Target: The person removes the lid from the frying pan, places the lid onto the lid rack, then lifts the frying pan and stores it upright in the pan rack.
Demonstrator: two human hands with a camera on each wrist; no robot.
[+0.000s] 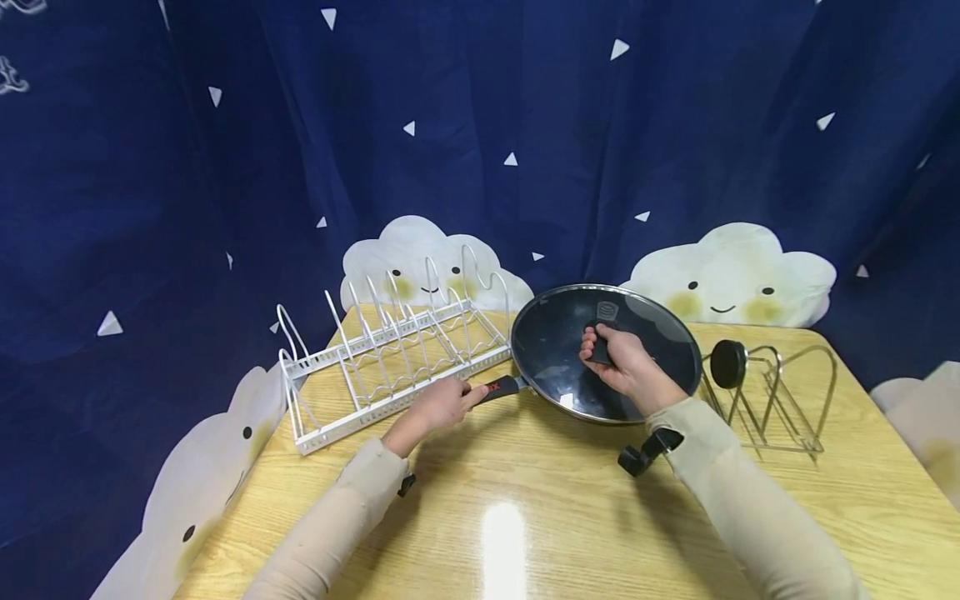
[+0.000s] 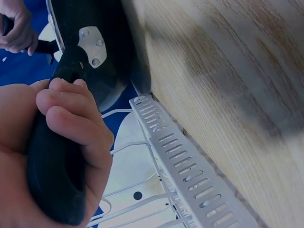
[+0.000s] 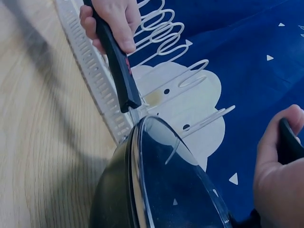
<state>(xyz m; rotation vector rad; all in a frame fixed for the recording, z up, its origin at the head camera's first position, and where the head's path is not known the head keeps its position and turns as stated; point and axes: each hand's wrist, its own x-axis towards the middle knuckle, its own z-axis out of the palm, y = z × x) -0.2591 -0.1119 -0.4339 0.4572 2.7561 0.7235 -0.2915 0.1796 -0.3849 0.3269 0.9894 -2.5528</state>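
Note:
My left hand point(image 1: 442, 406) grips the black handle point(image 1: 498, 388) of a dark frying pan point(image 3: 111, 194). A glass lid point(image 1: 551, 342) with a metal rim sits on the pan and hides its inside. My right hand point(image 1: 628, 362) holds the lid's black knob point(image 1: 602, 352), fingers curled round it. In the left wrist view, the fingers of the left hand point(image 2: 71, 118) wrap the pan handle, and a riveted metal bracket point(image 2: 92, 47) joins it to the pan. Whether the pan's underside touches the table cannot be told.
A white wire dish rack point(image 1: 405, 401) stands left of the pan, close by the left hand. On the right is a smaller metal wire rack point(image 1: 787, 448) with a round black object point(image 1: 726, 364) at its left end. A dark blue curtain point(image 1: 465, 150) hangs behind the wooden table point(image 1: 570, 517).

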